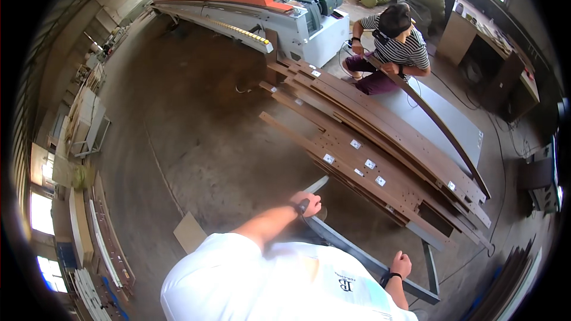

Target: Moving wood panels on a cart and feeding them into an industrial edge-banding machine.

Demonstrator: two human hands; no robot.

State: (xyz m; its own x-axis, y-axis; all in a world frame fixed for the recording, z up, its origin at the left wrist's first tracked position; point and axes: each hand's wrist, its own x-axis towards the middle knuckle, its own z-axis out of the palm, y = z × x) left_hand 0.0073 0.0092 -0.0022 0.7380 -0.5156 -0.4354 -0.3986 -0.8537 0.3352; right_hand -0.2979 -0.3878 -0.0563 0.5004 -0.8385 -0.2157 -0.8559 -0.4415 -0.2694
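Observation:
My left hand (309,203) is closed in a loose fist, with a dark band on the wrist. It appears just over the near-left corner of a grey metal frame (351,249), beside a short pale grey bar (317,185). Whether it touches either one, I cannot tell; nothing shows in it. At lower right, my right hand (401,264) is curled shut above the frame's near bar, no object visible in it. Beyond the frame lie long brown boards (357,142) in stacked rows, several with small white labels. Neither hand reaches them.
A co-worker (392,47) in a striped shirt crouches at the far right, holding a long, narrow brown strip (440,125). A large grey machine (256,18) with motors stands behind. A desk (488,47) is at far right; cables cross the floor. Boards (110,244) lean at left.

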